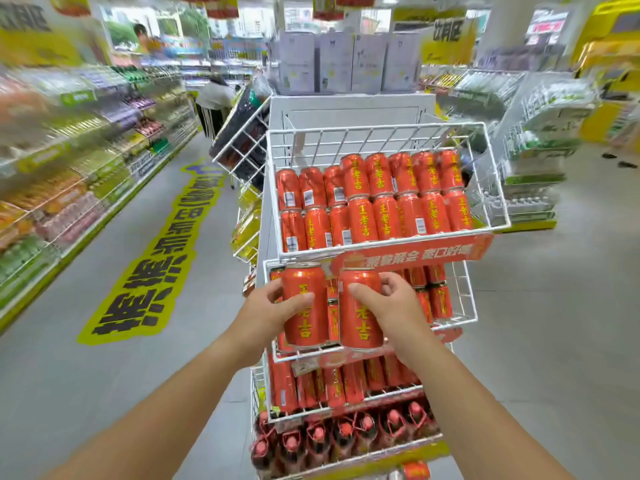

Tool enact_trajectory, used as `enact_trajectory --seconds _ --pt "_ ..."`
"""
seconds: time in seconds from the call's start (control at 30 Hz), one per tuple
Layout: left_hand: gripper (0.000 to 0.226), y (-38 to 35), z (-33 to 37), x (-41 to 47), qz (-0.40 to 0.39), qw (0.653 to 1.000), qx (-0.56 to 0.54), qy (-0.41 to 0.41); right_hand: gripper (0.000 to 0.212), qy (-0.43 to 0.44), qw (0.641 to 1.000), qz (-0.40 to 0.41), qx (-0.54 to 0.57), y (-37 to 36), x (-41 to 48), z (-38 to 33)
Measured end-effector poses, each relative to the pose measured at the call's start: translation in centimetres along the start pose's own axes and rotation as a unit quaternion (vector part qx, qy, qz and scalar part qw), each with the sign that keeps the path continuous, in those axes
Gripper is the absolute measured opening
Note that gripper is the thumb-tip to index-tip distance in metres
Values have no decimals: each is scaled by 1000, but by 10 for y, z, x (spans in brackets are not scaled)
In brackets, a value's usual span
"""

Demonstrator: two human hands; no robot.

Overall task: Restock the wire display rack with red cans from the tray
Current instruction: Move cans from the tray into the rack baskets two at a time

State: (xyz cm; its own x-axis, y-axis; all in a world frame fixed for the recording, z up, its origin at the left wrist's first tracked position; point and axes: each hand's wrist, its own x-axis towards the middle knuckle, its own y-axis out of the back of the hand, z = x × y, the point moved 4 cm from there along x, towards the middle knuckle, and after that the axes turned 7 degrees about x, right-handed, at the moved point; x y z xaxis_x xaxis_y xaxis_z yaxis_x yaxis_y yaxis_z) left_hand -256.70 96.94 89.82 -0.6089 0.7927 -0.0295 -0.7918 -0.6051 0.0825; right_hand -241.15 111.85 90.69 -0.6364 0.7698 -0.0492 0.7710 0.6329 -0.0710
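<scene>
- Both forearms are reaching forward and up from the lower frame edge, bare, converging at the second basket of the wire display rack
- Left hand is gripping one red can upright; thumb is lying across the can's front, fingers are wrapping round its left side, clamped on it
- Right hand is gripping a second red can upright; thumb is pressing on the front, fingers are curling round the right side, clamped on it
- The two held cans are standing side by side, near each other, in front of the second basket's front wire; whether their bases are touching the wire, cannot tell
- Top basket is holding red cans lying tilted in two rows: eight in the upper row, eight in the lower, sixteen counted
- Baskets counted on the rack: four, the lowest one carrying dark bottles with red tops, about seven showing
- Cans in the second and third baskets are mostly being hidden by the hands, held cans and a red price banner; count not possible
- No tray is showing in this view
- Side aisle shelves are blurring heavily; goods there are unreadable
</scene>
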Motion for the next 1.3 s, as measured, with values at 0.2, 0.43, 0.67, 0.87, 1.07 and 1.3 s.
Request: enact_trajectory --seconds 0.2,0.43,0.67,0.87,1.07,1.3 --pt "27 -6 74 27 28 997 22 -64 37 45 999 -22 -9 1 35 -63" --pt "32 -3 124 84 132 986 62 -84 45 78 994 -76 -20 0 124 -107" --pt "26 -8 122 144 128 988 89 -8 82 80 987 -89 -108 -8 198 -103" --pt "16 -15 91 172 151 984 85 50 24 42 983 -96 -150 -5 223 -82" --pt "15 -9 64 191 208 969 112 73 15 47 975 -91 -196 -17 233 -65" --pt "26 -5 52 207 239 941 225 83 76 88 940 -78 -322 -32 233 -70"
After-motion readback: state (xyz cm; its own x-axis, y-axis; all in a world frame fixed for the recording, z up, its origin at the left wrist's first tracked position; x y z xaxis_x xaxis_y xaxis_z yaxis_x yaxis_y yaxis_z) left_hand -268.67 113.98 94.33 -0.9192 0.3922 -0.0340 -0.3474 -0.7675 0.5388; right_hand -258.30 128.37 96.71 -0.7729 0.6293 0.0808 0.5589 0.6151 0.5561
